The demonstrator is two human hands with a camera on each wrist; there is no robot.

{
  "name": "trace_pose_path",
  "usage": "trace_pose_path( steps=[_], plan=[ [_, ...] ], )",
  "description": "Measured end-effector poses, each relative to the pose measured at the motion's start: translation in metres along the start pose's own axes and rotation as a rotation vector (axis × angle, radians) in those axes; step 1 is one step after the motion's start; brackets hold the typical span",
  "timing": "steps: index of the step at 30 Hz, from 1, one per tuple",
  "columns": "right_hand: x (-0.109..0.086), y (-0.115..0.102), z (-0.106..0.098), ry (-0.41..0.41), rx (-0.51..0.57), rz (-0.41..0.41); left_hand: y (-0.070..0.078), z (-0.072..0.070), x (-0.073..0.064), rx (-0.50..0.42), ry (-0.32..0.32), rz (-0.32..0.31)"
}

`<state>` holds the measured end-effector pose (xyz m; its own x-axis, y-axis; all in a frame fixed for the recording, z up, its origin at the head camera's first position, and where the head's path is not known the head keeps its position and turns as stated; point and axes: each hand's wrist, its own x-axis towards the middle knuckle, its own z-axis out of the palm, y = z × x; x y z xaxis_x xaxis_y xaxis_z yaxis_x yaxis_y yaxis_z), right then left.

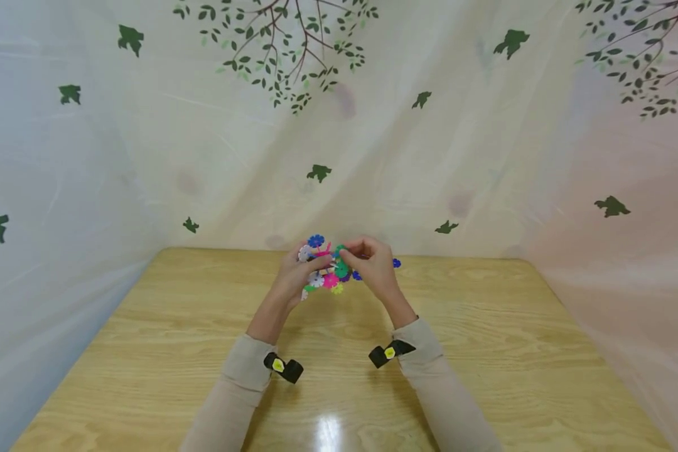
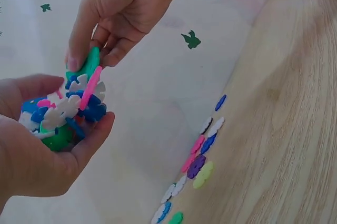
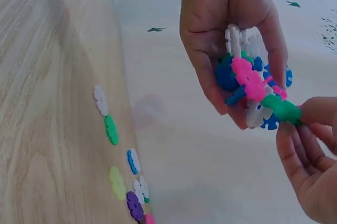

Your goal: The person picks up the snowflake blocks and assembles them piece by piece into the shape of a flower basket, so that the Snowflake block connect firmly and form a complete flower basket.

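Observation:
In the head view my left hand and right hand meet above the table. The left hand holds a cluster of interlocked plastic flower discs, in white, blue, pink and green. Thumb and fingers wrap round the cluster from its sides. My right hand pinches a green flower disc between thumb and fingertips. That disc touches the cluster's edge beside a pink disc. Whether its slot is joined to another disc cannot be told.
Loose flower discs lie along the table's far edge, among them a purple disc, a yellow disc, a blue disc and a white disc. The wooden table ends at a printed curtain.

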<state>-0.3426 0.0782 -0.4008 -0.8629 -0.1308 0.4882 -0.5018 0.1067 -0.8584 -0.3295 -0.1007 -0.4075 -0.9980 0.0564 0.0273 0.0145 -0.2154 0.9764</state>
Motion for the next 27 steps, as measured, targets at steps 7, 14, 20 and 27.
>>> trace_pose_path(
  steps=[7,14,20,27],
  plan=[
    [0.001,-0.001,-0.001,0.027,0.075,0.155,-0.001,0.004,-0.002,-0.148,0.003,0.008],
    [-0.002,0.002,0.004,-0.108,0.142,0.272,-0.007,0.005,0.000,-0.137,0.115,-0.032],
    [0.002,0.010,-0.011,-0.270,-0.023,0.248,-0.002,-0.010,0.005,-0.087,0.106,-0.077],
    [0.014,0.041,-0.023,-0.421,-0.250,0.203,0.007,-0.030,0.006,0.008,0.089,-0.121]
  ],
)
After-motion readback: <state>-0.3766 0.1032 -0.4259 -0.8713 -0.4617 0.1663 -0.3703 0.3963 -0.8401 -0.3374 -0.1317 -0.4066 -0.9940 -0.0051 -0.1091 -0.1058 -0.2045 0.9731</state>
